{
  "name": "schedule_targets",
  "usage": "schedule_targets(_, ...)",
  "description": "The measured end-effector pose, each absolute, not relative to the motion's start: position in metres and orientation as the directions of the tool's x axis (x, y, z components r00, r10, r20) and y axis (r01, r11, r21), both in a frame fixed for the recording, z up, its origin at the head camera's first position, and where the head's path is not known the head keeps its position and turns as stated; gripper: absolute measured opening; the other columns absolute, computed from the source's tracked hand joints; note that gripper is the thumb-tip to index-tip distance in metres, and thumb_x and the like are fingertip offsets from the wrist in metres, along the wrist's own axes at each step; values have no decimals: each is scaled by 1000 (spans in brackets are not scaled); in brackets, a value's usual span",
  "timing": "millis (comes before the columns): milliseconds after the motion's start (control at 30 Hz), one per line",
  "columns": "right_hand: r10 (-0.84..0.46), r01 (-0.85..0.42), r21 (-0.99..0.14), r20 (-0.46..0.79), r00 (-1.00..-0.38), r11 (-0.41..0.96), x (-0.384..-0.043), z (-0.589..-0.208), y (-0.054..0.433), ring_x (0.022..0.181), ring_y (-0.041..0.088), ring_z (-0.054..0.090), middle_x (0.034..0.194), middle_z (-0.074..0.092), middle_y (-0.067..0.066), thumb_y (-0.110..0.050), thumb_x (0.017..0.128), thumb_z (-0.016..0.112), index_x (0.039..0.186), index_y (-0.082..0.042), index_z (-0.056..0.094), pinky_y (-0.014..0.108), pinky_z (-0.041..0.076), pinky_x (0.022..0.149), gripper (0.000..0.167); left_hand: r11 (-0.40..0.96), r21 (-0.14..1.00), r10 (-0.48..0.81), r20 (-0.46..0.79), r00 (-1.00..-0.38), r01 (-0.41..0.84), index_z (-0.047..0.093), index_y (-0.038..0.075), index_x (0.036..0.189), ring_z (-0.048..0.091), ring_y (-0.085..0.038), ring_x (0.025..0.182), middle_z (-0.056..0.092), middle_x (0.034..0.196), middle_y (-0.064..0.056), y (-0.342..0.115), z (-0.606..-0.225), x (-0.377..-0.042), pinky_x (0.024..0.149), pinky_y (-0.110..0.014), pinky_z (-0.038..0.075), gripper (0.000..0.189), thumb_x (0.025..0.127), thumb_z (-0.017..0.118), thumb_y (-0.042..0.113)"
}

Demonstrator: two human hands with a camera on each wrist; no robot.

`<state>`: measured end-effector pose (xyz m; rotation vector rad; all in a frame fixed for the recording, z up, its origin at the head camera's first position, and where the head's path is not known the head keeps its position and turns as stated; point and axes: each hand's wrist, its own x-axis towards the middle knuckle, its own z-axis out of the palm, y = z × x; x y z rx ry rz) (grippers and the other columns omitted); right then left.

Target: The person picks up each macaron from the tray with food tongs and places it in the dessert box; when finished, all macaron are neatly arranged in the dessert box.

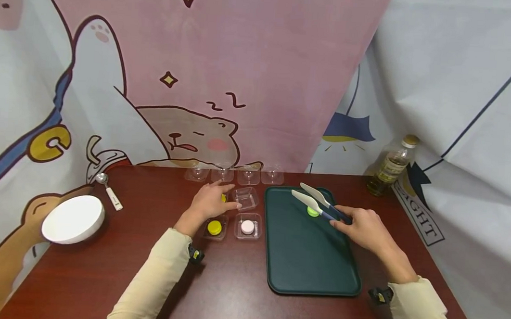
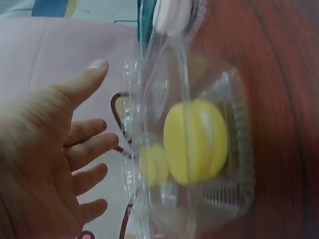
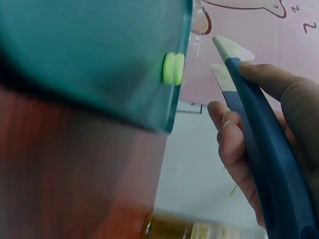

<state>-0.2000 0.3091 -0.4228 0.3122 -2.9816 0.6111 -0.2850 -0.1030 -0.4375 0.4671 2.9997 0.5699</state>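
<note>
My left hand (image 1: pixel 210 200), fingers spread, hovers over the back-left clear plastic box, partly covering a yellow macaron (image 1: pixel 224 198). In the left wrist view it holds nothing. In front of it, another yellow macaron (image 1: pixel 215 227) sits in its own clear box, beside a white macaron (image 1: pixel 247 227) in a similar one. My right hand (image 1: pixel 366 228) grips tongs (image 1: pixel 307 201) with dark blue handles and whitish tips, their arms apart. Beneath the tongs, a green macaron (image 1: pixel 312 212) lies on the dark green tray (image 1: pixel 306 263), near its back edge; the right wrist view shows the tips away from it.
Clear lids (image 1: pixel 248 175) stand in a row along the table's back edge. A clear box (image 1: pixel 245 198) is right of my left hand. At left are a white bowl (image 1: pixel 73 219) and a scoop (image 1: pixel 113 199); a bottle (image 1: pixel 388 169) stands at the back right.
</note>
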Motion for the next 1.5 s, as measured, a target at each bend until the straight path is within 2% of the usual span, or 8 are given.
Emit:
schedule_targets(133, -144, -163, -401, 77, -986, 901, -189, -427, 324, 49, 9, 45, 58, 51, -5, -36, 94, 73, 135, -5, 65, 24, 34, 44, 52, 904, 319, 306, -21, -952, 284, 54, 19, 149, 36, -31, 151, 61, 145, -6, -94, -440, -287, 126, -54, 22, 75, 87, 72, 58)
schedule_targets(333, -102, -103, -436, 26, -994, 894, -177, -431, 342, 47, 10, 56, 56, 58, -3, -34, 94, 72, 138, -5, 62, 26, 43, 43, 53, 912, 298, 304, -31, -952, 281, 53, 15, 149, 35, -31, 151, 59, 147, -7, -88, -445, -292, 126, -55, 20, 77, 88, 71, 58)
schedule_targets(633, -84, -74, -433, -5, -996, 898, -172, -438, 349, 49, 10, 54, 57, 56, -5, -34, 93, 73, 138, -4, 62, 26, 43, 44, 55, 903, 309, 331, -60, -942, 298, 53, 14, 149, 34, -32, 152, 60, 146, -9, -86, -453, -295, 126, -56, 18, 77, 88, 71, 58)
schedule_targets(1167, -95, -78, -433, -17, -995, 898, -168, -441, 348, 50, 10, 53, 56, 55, -6, -31, 93, 73, 137, -3, 62, 25, 41, 43, 53, 886, 244, 425, -91, -901, 393, 53, 15, 149, 32, -28, 154, 57, 149, -6, -87, -450, -306, 127, -55, 17, 78, 87, 71, 59)
schedule_targets(1500, -99, -73, -440, -38, -994, 895, -164, -444, 347, 49, 9, 52, 56, 54, -7, -33, 93, 73, 136, -4, 63, 25, 40, 42, 52, 875, 275, 440, -109, -892, 398, 51, 18, 151, 29, -26, 155, 55, 151, -6, -89, -452, -309, 128, -52, 15, 76, 88, 72, 56)
